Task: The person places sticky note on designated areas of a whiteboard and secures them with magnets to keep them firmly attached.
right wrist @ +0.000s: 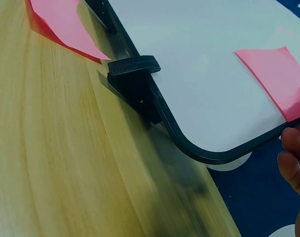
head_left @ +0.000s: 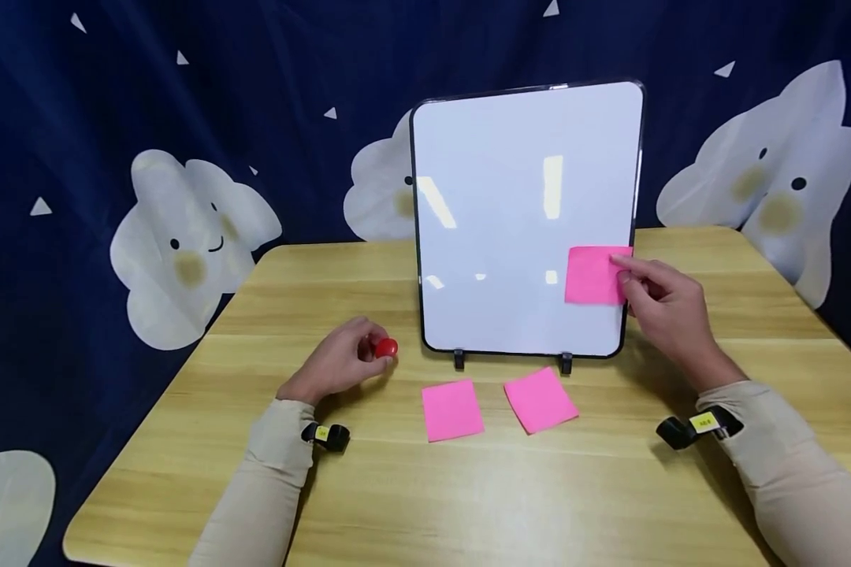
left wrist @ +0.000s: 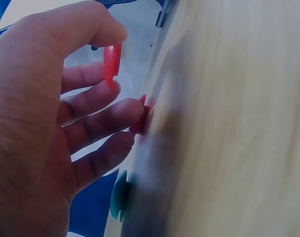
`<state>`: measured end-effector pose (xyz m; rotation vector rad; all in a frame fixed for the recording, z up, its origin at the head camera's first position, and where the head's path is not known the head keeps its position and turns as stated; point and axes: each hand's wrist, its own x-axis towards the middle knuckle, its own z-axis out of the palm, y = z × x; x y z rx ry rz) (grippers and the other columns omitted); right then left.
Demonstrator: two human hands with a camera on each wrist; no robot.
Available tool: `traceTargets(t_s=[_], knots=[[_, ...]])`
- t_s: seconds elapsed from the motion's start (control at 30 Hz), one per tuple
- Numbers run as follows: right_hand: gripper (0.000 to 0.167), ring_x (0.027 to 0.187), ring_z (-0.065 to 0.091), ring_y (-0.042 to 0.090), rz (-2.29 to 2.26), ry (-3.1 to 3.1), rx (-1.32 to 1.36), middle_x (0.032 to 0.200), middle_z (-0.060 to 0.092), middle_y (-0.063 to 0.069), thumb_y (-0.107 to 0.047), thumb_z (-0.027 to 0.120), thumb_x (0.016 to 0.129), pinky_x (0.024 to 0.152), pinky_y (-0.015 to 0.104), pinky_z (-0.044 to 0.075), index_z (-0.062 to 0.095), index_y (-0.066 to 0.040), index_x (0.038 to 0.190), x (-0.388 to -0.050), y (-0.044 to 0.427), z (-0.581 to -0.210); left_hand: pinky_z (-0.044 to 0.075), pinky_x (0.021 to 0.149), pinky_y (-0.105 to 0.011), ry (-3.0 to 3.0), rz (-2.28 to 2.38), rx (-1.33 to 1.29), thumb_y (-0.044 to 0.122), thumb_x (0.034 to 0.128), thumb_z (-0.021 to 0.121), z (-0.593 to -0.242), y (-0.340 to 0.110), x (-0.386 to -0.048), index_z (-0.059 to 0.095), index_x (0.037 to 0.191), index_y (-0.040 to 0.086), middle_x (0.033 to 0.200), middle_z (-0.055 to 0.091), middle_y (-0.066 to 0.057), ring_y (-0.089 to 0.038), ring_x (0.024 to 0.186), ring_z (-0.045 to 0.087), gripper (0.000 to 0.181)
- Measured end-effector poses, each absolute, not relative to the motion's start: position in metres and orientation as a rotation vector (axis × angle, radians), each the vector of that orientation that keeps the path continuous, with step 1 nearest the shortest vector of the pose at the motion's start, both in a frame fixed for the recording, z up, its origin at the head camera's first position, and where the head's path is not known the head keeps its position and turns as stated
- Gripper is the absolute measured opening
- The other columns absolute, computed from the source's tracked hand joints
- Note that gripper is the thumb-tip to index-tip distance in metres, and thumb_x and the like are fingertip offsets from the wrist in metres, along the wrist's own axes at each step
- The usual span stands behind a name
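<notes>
A whiteboard (head_left: pixel 496 197) with a black frame stands upright on the table. Against its lower right lies a pink sticky note (head_left: pixel 592 276). My right hand (head_left: pixel 670 307) pinches that note by its right edge, beside the board's frame; the right wrist view cuts off most of the hand. To the left of the board, my left hand (head_left: pixel 343 358) pinches a round red magnet (head_left: pixel 386 348) just above the table. In the left wrist view, thumb and fingertips hold this red magnet (left wrist: pixel 111 61) on edge. A second red magnet (left wrist: pixel 141 118) sits at the lower fingers, with a green magnet (left wrist: pixel 121 196) beyond.
Two more pink sticky notes, one on the left (head_left: pixel 452 410) and one on the right (head_left: pixel 541 400), lie on the wooden table (head_left: pixel 468 504) before the board. Black feet (head_left: pixel 566 363) hold up the board. Behind hangs a dark blue curtain (head_left: pixel 312 55) with clouds.
</notes>
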<state>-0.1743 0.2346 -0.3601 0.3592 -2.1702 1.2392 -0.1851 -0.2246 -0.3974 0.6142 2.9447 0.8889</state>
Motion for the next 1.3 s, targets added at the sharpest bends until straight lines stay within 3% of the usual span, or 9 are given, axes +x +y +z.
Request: traceTargets(t_s=[0.27, 0.6, 0.83, 1.3], knots=[[0.030, 0.064, 0.047, 0.011, 1.258, -2.181, 0.367, 0.081, 0.054, 0.005, -0.002, 0.061, 0.098, 0.056, 0.013, 0.040, 0.070, -0.005, 0.126, -0.175, 0.237, -0.359, 0.051, 0.073, -0.033, 2.948, 0.898, 0.676, 0.027, 0.0863, 0.074, -0.395, -0.224, -0.183, 0.069, 0.116, 0.012, 0.100, 0.058, 0.002, -0.017, 0.086, 0.056, 0.034], [0.033, 0.064, 0.047, 0.015, 1.302, -2.220, 0.387, 0.082, 0.055, 0.010, -0.001, 0.065, 0.095, 0.054, 0.015, 0.039, 0.068, -0.003, 0.128, -0.172, 0.239, -0.365, 0.051, 0.072, -0.033, 2.949, 1.006, 0.741, 0.032, 0.0905, 0.074, -0.401, -0.225, -0.184, 0.070, 0.109, 0.018, 0.096, 0.061, 0.006, -0.015, 0.082, 0.057, 0.023], [0.032, 0.063, 0.046, 0.013, 1.323, -2.205, 0.401, 0.080, 0.053, 0.010, 0.001, 0.066, 0.094, 0.054, 0.015, 0.040, 0.068, -0.001, 0.127, -0.171, 0.239, -0.359, 0.051, 0.072, -0.033, 2.870, 1.283, 0.801, 0.030, 0.0947, 0.070, -0.385, -0.209, -0.185, 0.070, 0.109, 0.012, 0.094, 0.064, 0.003, -0.017, 0.082, 0.059, 0.023], [0.033, 0.063, 0.046, 0.013, 1.332, -2.203, 0.415, 0.080, 0.053, 0.011, 0.000, 0.064, 0.096, 0.054, 0.016, 0.040, 0.068, -0.003, 0.128, -0.173, 0.239, -0.360, 0.052, 0.074, -0.042, 2.811, 1.413, 0.867, 0.031, 0.0943, 0.072, -0.356, -0.173, -0.180, 0.069, 0.108, 0.014, 0.091, 0.066, 0.002, -0.018, 0.082, 0.060, 0.022]])
